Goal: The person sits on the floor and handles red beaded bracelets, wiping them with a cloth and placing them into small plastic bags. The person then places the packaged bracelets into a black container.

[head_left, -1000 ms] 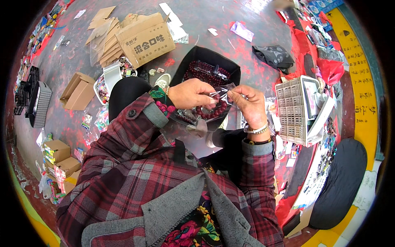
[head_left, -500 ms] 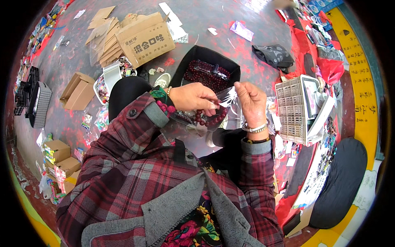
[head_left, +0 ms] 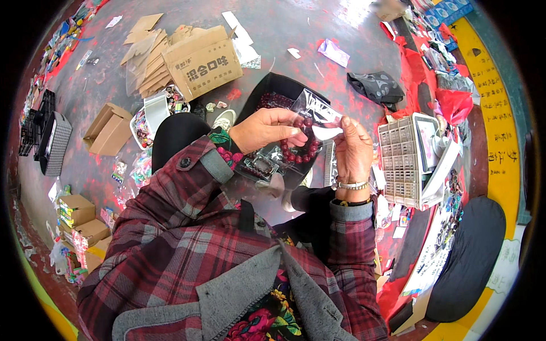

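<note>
**Beads going into a clear bag**

My left hand point(head_left: 267, 129) gripped a bracelet of round, glossy dark-red beads point(head_left: 300, 149), its loop hanging at the mouth of a thin, crinkly clear plastic bag point(head_left: 316, 113). My right hand point(head_left: 352, 150) pinched that bag's edge, just right of the beads. Beyond both hands a black tray point(head_left: 267, 91) on the floor held more dark-red beads. To the right stood a white gridded plastic basket point(head_left: 398, 165); far left lay a printed cardboard box point(head_left: 205, 62).
</note>
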`<state>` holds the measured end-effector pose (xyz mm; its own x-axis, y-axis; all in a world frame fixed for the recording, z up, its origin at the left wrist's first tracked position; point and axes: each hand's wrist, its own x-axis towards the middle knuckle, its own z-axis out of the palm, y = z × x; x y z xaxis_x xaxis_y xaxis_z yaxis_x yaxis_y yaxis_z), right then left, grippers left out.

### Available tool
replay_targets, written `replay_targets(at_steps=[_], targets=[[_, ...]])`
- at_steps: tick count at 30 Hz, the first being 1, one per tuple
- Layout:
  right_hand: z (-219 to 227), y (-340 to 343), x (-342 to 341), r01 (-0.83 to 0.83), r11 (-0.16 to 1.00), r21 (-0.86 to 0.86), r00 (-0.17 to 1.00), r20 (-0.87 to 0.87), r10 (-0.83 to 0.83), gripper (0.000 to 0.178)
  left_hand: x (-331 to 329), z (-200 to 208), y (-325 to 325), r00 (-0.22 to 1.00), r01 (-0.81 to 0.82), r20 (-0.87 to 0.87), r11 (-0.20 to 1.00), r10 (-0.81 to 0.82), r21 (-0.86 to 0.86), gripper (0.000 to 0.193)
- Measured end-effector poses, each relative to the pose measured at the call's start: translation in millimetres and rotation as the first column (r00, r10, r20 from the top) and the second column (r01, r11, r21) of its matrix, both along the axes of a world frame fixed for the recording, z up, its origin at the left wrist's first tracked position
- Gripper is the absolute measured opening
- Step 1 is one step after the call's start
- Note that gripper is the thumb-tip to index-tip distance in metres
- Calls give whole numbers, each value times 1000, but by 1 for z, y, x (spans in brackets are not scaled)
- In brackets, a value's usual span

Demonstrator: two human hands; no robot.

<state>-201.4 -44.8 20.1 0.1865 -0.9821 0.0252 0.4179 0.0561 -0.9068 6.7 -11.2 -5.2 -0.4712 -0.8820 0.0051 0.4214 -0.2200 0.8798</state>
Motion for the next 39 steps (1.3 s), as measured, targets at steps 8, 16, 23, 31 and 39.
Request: replay_targets(at_steps=[8, 16, 23, 31, 39], targets=[[5, 6, 1, -57, 998, -3, 983, -172, 56, 18, -1, 10, -1, 964, -194, 137, 957, 226, -218, 28], [9, 10, 3, -87, 995, -42, 965, -250, 73, 18, 1, 16, 1, 883, -315, 244, 891, 402, -326, 16], [20, 17, 6, -45, 985, -165, 947, -322, -11, 14, 5, 26, 7, 831, -298, 336, 865, 443, -403, 14], [19, 19, 5, -84, 960, -266, 965, -260, 12, 16, 9, 38, 11, 876, -305, 208, 835, 434, -457, 15], [17, 13, 0, -107, 979, -173, 952, -302, 50, 17, 9, 33, 6, 972, -197, 93, 966, 214, -166, 23]])
